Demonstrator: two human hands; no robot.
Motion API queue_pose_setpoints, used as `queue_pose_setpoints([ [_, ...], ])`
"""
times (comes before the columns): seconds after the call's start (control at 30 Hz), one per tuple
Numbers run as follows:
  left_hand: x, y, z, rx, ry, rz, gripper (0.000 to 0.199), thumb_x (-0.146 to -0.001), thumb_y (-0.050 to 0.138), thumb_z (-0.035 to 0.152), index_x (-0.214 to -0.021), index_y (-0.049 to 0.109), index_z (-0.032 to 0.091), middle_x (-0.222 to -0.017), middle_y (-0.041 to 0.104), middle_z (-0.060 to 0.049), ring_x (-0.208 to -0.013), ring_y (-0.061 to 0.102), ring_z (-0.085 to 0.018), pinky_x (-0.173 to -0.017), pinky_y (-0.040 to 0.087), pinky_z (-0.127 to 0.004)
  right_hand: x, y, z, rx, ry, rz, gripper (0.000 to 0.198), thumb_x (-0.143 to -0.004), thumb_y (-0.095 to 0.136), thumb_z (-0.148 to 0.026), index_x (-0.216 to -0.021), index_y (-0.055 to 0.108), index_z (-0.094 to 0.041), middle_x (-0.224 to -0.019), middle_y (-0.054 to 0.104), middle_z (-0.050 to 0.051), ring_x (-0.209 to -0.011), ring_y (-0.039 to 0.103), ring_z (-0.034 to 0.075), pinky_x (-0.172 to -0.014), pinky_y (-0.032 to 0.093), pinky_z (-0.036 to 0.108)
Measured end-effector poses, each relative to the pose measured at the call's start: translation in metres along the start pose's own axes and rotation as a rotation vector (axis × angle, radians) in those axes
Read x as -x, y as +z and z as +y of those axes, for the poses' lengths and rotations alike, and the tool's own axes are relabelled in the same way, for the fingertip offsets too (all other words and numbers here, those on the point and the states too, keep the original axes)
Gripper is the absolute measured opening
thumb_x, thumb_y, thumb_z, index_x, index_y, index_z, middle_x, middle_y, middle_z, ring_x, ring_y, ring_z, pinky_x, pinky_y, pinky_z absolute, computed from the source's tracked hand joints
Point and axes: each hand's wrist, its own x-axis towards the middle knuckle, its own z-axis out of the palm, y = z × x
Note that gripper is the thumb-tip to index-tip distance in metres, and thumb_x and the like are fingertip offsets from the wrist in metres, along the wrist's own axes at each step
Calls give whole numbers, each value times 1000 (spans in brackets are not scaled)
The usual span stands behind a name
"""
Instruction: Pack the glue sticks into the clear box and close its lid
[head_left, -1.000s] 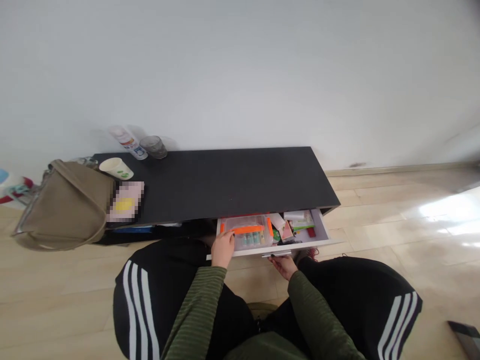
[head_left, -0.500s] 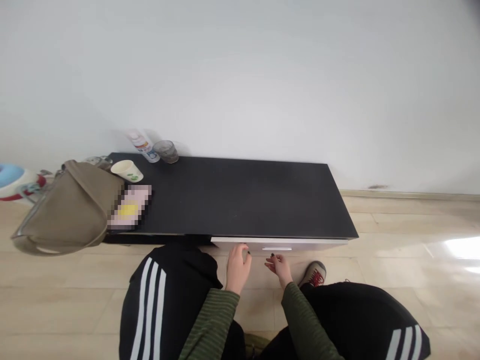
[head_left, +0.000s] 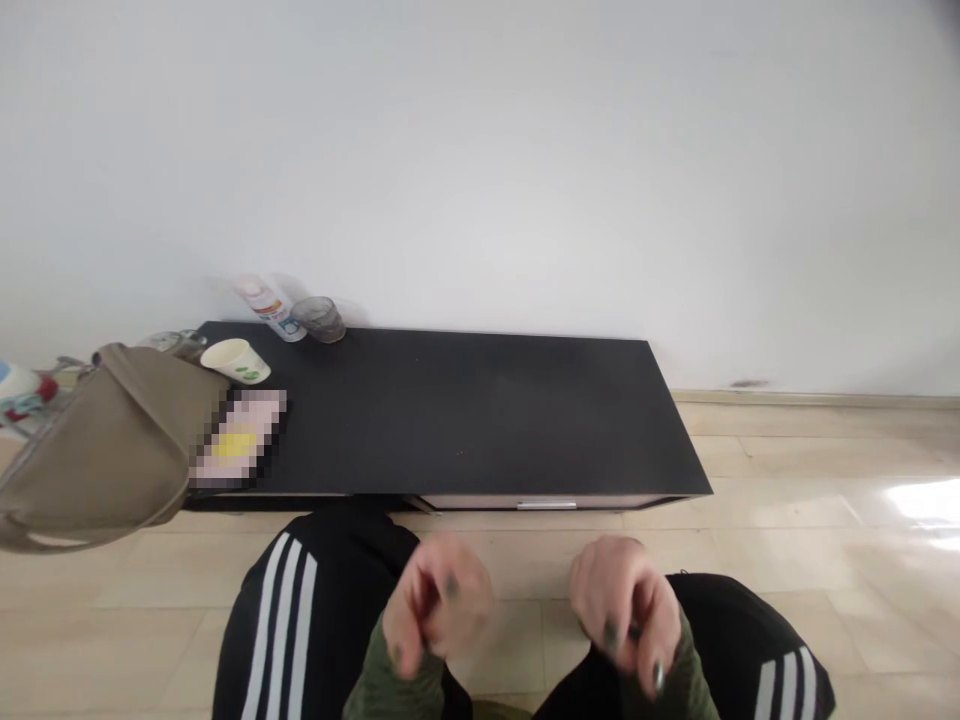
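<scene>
Both hands hang in front of the drawer of a low black cabinet [head_left: 480, 410], apart from it. My left hand [head_left: 446, 600], blurred by motion, has loosely curled fingers with the thumb apart and nothing visible in it. Opposite, my right hand [head_left: 626, 605] also curls loosely, thumb and index fingertips apart; I see no object in it. The pale drawer front [head_left: 480, 502] with its silver handle [head_left: 546, 505] sits in under the cabinet's front edge, nearest to both hands.
On the cabinet's left end stand a spray can [head_left: 271, 308], a dark glass [head_left: 321, 320] and a paper cup [head_left: 236, 361]. A pixelated pink item [head_left: 247, 425] lies beside a brown bag [head_left: 112, 450]. My knees flank the hands; a white wall [head_left: 525, 180] is behind.
The drawer front stood out from the cabinet and is now pushed in. Both hands have drawn back towards me, away from the drawer, and moved farther apart. The view has shifted slightly.
</scene>
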Motion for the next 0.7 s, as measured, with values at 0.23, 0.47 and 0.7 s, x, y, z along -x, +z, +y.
queue_pose_setpoints([
  [0.23,-50,18,-19,554,141,317,100,-73,73,17,-156,21,34,-47,17,18,-26,4,1,-30,5,-14,-26,-5,33,-791,-206,790,88,-74,76,-20,-151,37,-39,-53,28,-14,-42,13,6,-34,21,15],
  [0.47,-39,6,-40,333,42,518,83,-75,69,30,-151,37,35,-50,8,15,-29,-2,0,-31,0,-18,-13,-15,48,-834,-126,820,82,-74,67,-12,-149,42,-37,-53,19,-13,-41,15,7,-35,20,14],
  [0.7,-29,-3,-50,351,-23,518,80,-79,63,18,-152,36,36,-58,18,13,-36,1,-1,-37,14,-16,14,-27,114,-755,201,861,23,-74,65,-23,-96,68,-21,-49,30,-11,-40,19,6,-37,17,16],
])
